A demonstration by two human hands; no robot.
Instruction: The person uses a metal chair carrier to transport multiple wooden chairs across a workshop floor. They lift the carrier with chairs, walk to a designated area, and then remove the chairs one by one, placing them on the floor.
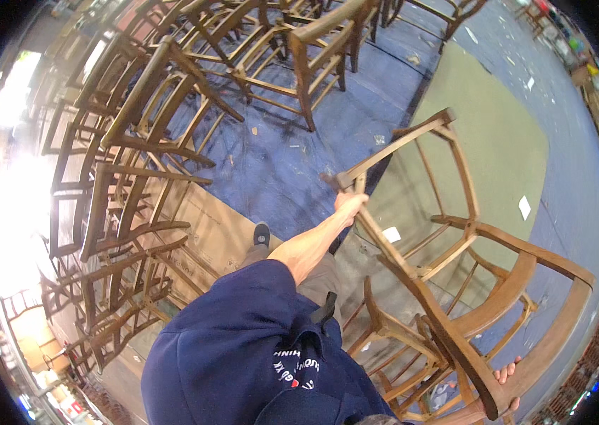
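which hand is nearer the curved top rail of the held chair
Right: the right hand grips the top rail; the left hand, farther off, grips the opposite end of the chair.

- Dark-brown wooden chair frames (136,93), left of the left hand (350,205)
- Wrinkled blue floor sheet (278,177), beyond it
- Flat olive-green mat (490,120), to its right
- Tan cardboard sheet (214,227), to its left

The left grip (351,204) and right grip (509,381) hold a tilted wooden chair (471,225). Other chairs (303,78) stand on blue sheeting (260,177).
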